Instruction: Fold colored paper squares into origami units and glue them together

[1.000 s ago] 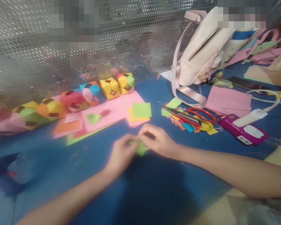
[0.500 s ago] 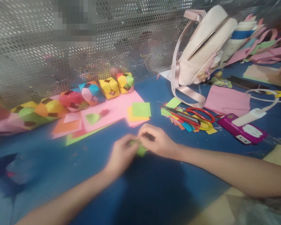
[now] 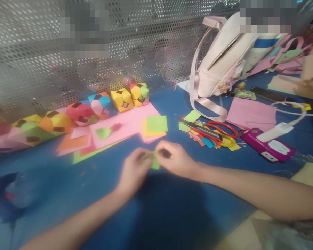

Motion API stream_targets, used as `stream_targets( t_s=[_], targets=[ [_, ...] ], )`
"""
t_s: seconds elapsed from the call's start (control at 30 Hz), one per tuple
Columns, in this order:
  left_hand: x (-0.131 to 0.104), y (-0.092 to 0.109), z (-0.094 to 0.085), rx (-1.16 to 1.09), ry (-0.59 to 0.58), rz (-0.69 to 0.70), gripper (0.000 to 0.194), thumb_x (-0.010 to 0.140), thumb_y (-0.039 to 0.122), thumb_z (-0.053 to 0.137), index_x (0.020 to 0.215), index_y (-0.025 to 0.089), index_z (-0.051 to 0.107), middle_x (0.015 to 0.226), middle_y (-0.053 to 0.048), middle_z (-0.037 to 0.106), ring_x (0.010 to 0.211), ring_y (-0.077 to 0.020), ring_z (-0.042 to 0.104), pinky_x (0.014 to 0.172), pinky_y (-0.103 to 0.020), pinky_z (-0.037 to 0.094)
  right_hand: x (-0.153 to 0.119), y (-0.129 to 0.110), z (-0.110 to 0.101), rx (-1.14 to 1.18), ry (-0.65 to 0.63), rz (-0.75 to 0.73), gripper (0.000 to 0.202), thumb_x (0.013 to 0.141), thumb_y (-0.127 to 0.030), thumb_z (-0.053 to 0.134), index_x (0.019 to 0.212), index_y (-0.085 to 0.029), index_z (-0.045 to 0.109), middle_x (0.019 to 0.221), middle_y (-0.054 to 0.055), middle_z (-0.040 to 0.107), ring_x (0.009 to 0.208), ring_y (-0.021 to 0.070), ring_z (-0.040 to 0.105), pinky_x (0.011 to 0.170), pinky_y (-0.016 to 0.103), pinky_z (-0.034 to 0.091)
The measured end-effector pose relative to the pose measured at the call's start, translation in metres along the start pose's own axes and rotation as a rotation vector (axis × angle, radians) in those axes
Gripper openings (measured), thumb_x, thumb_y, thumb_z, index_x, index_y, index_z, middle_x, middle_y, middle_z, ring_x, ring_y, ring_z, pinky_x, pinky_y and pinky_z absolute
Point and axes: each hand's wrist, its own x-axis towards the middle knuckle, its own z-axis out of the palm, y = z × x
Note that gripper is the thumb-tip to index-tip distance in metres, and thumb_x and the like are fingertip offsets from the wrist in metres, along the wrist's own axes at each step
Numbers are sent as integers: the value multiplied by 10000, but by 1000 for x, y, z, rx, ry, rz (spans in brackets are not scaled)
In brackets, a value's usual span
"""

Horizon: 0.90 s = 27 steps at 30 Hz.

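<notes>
Between my two hands is a small piece of green paper (image 3: 154,164), partly covered by fingers. My left hand (image 3: 136,166) pinches its left side, a little blurred. On its right side, the thumb and fingers of my right hand (image 3: 174,158) are closed on the paper. Just beyond the hands lies a stack of square papers, with a light green sheet (image 3: 157,123) on top of yellow and pink ones. Pink sheets (image 3: 130,123) spread farther left, and on them rests a small folded green and pink paper piece (image 3: 104,133).
Along the perforated metal panel (image 3: 156,41) stands a row of folded paper balls (image 3: 121,99). To the right lie red-handled scissors (image 3: 220,130) on paper scraps, a purple power bank (image 3: 268,147) with a white cable, a pink sheet (image 3: 251,113) and a pale backpack (image 3: 219,59). Another person's hand (image 3: 309,86) shows at far right.
Both hands still hold the green paper, its visible part now slightly smaller and higher. At far right, another person's hand and a tan sheet have come into view. The camera has shifted slightly.
</notes>
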Motion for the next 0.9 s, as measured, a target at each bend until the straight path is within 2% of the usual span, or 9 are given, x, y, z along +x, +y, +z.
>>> stream_targets(
  t_s=[0.2, 0.4, 0.67, 0.8, 0.9],
  targets=[
    [-1, -1, -1, 54, -17, -5, 85, 755, 253, 560, 744, 174, 588, 706, 0, 626, 615, -134, 567, 589, -231, 438, -2, 1, 0, -28, 34, -82, 99, 765, -132, 516, 682, -179, 491, 646, -23, 508, 592, 92, 480, 567, 202, 402],
    [-1, 2, 0, 59, 12, 17, 72, 728, 220, 562, 758, 171, 606, 724, 1, 635, 642, -140, 575, 591, -221, 439, -1, 2, 2, -66, 58, -88, 124, 748, -140, 537, 646, -185, 482, 611, -32, 497, 565, 92, 475, 548, 202, 400],
    [1, -4, 2, -21, 7, 16, 42, 720, 208, 562, 726, 174, 584, 594, 40, 608, 513, -113, 538, 533, -214, 421, 1, 2, 0, 60, 10, 7, 138, 817, -201, 491, 689, -172, 537, 670, -7, 575, 625, 110, 536, 587, 216, 424],
    [4, -6, 0, -72, 6, 5, 66, 714, 219, 562, 753, 167, 574, 580, 32, 618, 505, -125, 559, 529, -229, 428, 8, 5, -5, 193, 85, 180, 261, 861, -330, 452, 709, -161, 580, 616, -13, 555, 597, 114, 533, 591, 232, 422],
    [6, -7, -1, -89, 21, 11, 87, 724, 235, 554, 764, 159, 563, 584, 17, 625, 501, -129, 565, 516, -235, 424, 13, 12, -6, 236, 130, 226, 370, 879, -428, 407, 709, -148, 579, 568, -15, 531, 540, 111, 523, 574, 242, 423]
  ],
)
